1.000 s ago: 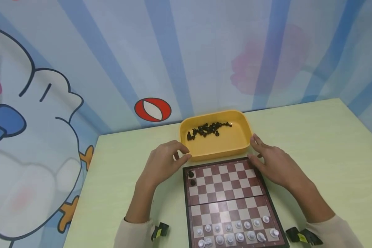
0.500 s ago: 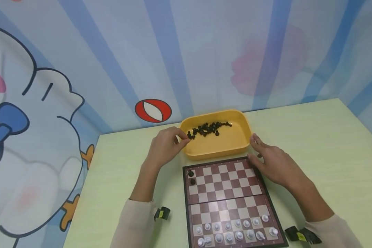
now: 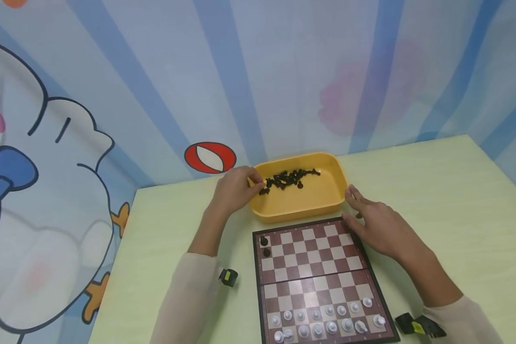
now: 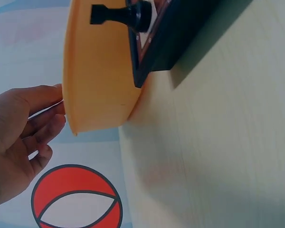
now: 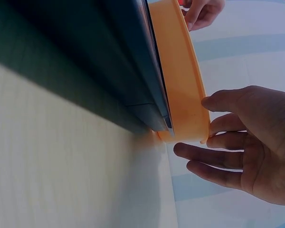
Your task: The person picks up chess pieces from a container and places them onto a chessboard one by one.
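Blue stripes ran down the wall (image 3: 292,86) behind a pale table (image 3: 180,224). Inside the yellow tray (image 3: 301,213), at the table's far edge, the black pieces (image 3: 285,179) lay loosely heaped, mostly toward the far left. Just on the near side was the board (image 3: 311,259), with a black pair (image 3: 264,241) at its far-left corner, one behind the other, and white pieces (image 3: 317,329) in two rows at the near end.

The step in hand looked like taking a piece from the tray. Doing it well probably called for a light pinch on one piece, without nudging its neighbours.

The left hand (image 3: 237,188) reached over the tray's left rim, thumb and forefinger tips close together beside the nearest black pieces; whether they pinched one could not be told, since the left wrist view hid the tips behind the rim. The right hand (image 3: 380,227) held nothing visible, fingers loosely spread, tips touching or just beside the tray's right end; light contact there would help steady it.
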`<state>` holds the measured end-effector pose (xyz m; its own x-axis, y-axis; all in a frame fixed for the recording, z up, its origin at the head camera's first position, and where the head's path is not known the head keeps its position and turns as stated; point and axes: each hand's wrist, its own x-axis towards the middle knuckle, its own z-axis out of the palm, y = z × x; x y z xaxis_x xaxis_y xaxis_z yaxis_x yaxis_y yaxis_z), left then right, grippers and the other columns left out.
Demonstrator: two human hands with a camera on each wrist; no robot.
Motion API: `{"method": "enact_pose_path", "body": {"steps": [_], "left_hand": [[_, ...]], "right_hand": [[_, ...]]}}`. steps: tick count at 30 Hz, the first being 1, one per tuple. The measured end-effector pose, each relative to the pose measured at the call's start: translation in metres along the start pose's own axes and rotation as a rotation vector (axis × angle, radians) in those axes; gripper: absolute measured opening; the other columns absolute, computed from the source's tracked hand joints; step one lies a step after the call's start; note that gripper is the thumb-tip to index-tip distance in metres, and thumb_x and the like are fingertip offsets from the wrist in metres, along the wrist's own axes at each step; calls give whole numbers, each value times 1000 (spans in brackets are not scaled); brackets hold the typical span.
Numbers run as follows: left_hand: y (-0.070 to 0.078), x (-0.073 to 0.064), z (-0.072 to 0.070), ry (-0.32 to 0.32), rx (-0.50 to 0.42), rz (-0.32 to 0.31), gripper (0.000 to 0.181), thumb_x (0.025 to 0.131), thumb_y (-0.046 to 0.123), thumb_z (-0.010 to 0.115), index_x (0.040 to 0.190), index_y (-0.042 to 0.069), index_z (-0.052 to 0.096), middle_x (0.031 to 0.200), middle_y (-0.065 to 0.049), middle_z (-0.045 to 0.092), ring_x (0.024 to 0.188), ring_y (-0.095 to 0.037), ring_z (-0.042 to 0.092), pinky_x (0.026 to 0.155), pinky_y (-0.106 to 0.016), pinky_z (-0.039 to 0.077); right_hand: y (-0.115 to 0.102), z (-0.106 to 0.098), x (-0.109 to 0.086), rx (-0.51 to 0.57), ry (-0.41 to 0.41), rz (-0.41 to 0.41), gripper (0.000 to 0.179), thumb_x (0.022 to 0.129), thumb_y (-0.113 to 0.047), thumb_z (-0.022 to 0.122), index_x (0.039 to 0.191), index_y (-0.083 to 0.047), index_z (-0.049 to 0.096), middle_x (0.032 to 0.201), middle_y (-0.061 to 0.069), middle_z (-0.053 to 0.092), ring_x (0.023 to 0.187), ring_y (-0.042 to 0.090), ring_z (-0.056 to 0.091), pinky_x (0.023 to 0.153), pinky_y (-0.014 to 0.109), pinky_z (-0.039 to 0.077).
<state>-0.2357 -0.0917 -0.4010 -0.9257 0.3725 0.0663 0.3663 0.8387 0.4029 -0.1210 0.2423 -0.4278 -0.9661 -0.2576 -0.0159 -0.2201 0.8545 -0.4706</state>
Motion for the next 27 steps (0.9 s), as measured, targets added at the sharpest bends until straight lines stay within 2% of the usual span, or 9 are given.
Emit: {"method": "enact_pose_path", "body": {"steps": [3, 6, 9, 12, 20, 27], "left_hand": [[0, 11, 3, -32, 25, -14, 12, 99, 24, 77, 104, 14, 80, 100, 2, 78, 85, -17, 67, 68, -33, 57], [1, 20, 5, -61, 45, -32, 11, 99, 24, 77, 104, 14, 79, 100, 1, 77, 88, -17, 67, 70, -32, 58], [2, 27, 6, -90, 58, -45, 13, 100, 24, 75, 106, 13, 79, 102, 0, 77, 86, -17, 67, 69, -31, 58], [1, 33, 6, -107, 67, -53, 14, 101, 24, 74, 109, 13, 79, 104, 0, 78, 86, -17, 68, 68, -31, 58], [-5, 42, 15, -150, 106, -48, 13, 101, 21, 74, 108, 13, 81, 103, -2, 78, 86, -17, 69, 77, -35, 60], [3, 47, 22, -181, 231, -31, 11, 100, 20, 74, 102, 12, 82, 97, -1, 78, 83, -18, 70, 78, -38, 61]], "right_hand": [[0, -1, -1, 6, 12, -6, 65, 110, -34, 58, 162, -1, 37, 170, 20, 31, 143, 49, 50, 109, 65, 48], [-1, 1, -4, 20, 9, 1, 66, 110, -34, 59, 162, -1, 35, 170, 19, 32, 138, 47, 57, 108, 65, 50], [-1, 2, -6, 21, 14, 1, 66, 110, -33, 59, 162, -1, 36, 170, 19, 33, 138, 47, 57, 108, 64, 50], [-1, 3, -6, 9, 22, -4, 65, 109, -32, 60, 162, -1, 37, 170, 19, 33, 144, 49, 50, 110, 65, 48], [-3, 2, -6, 9, 3, 11, 66, 109, -33, 59, 162, -2, 36, 171, 18, 30, 146, 48, 48, 110, 64, 48], [-4, 4, -6, 7, 9, 18, 66, 109, -33, 60, 162, -2, 37, 170, 18, 31, 147, 48, 47, 111, 64, 48]]}}
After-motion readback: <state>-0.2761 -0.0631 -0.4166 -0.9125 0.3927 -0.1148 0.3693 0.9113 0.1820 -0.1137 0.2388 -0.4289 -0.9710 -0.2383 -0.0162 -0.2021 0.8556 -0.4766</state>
